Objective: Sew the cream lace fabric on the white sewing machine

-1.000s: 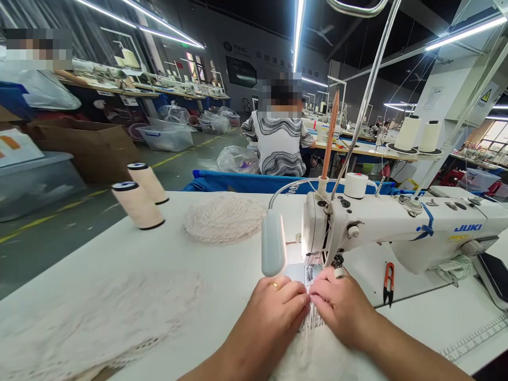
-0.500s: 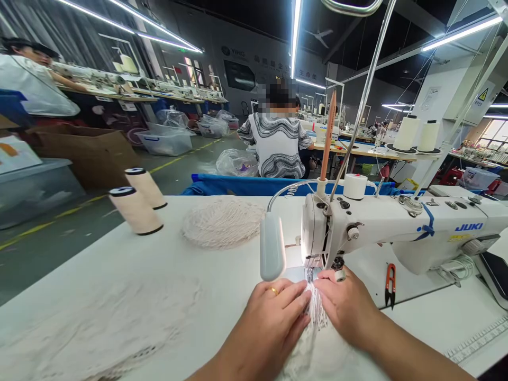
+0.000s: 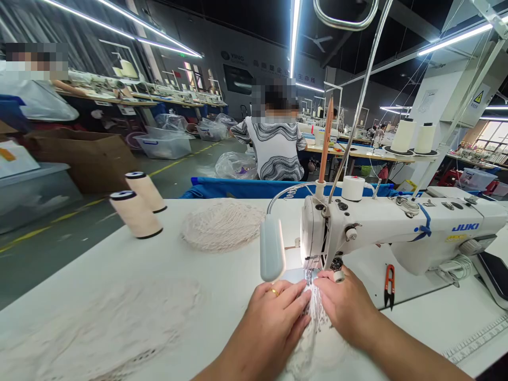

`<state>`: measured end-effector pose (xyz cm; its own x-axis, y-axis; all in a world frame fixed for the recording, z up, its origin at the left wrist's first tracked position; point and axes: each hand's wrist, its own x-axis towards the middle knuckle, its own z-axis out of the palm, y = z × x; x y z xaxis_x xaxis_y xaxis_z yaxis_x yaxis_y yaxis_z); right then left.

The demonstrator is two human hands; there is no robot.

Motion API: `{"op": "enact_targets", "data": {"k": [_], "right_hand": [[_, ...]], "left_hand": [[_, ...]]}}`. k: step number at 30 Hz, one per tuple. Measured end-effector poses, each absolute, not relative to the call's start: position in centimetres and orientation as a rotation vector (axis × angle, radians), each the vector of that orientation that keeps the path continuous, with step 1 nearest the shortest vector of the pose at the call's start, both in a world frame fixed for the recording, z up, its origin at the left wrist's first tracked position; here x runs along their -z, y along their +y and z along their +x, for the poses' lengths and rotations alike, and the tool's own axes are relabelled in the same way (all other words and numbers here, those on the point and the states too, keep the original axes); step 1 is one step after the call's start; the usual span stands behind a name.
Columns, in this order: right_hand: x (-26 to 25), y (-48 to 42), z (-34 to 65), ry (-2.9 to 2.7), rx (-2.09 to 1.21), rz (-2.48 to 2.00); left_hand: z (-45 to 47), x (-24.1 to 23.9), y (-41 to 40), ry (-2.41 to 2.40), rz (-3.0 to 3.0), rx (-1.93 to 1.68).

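A white JUKI sewing machine (image 3: 397, 227) stands on the white table (image 3: 178, 280). My left hand (image 3: 273, 317), with a gold ring, lies with its fingers pressed flat on a cream lace fabric (image 3: 315, 317) just left of the needle. My right hand (image 3: 347, 307) presses the same fabric from the right, fingertips close to the presser foot (image 3: 309, 275). The fabric runs bunched between both hands up to the needle.
A grey gooseneck lamp (image 3: 272, 254) hangs left of the needle. Two cream thread cones (image 3: 137, 206) and a lace pile (image 3: 222, 225) lie at the back left; more lace (image 3: 111, 323) lies front left. Orange thread snips (image 3: 389, 286) rest on the right. A person in a striped top (image 3: 275, 148) sits ahead.
Both hands have slid forward with the lace toward the needle; more of the bunched fabric now shows between them. The view has tilted slightly.
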<state>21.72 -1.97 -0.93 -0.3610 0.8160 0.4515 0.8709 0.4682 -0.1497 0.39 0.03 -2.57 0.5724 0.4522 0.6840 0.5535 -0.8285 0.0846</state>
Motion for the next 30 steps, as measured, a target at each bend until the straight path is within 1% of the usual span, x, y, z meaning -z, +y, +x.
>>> {"op": "enact_targets", "data": {"k": [11,16,18,21,23,25,28,30], "right_hand": [[0.8,-1.8,21.6,-2.253,0.111,-1.412],[0.6,-2.2,22.2,-2.292,0.081,-1.387],[0.1,-2.7,22.7,-2.293,0.013,-1.339],[-1.2,-3.9,23.4,-2.33,-0.224,-1.235],[-2.0,-4.5,23.6,-2.403,-0.351,-1.181],[-2.3,-4.7,23.6,-2.468,-0.363,-1.164],[-2.0,-4.4,23.4,-2.478,-0.26,-1.151],[-1.6,-4.0,23.2,-2.444,-0.217,-1.109]], "left_hand": [[0.3,3.0,0.4,-0.875,-2.697,1.08],[-0.9,1.2,-0.1,-0.914,-2.836,0.997],[-2.0,-0.2,-0.8,-0.937,-2.944,0.925],[-3.5,-1.9,-1.7,-0.887,-3.097,0.749],[-3.5,-2.2,-1.9,-0.838,-3.128,0.702],[-2.9,-1.7,-1.8,-0.798,-3.106,0.795],[-1.4,0.0,-1.0,-0.74,-3.057,1.027],[-0.5,1.0,-0.3,-0.791,-3.036,1.089]]}}
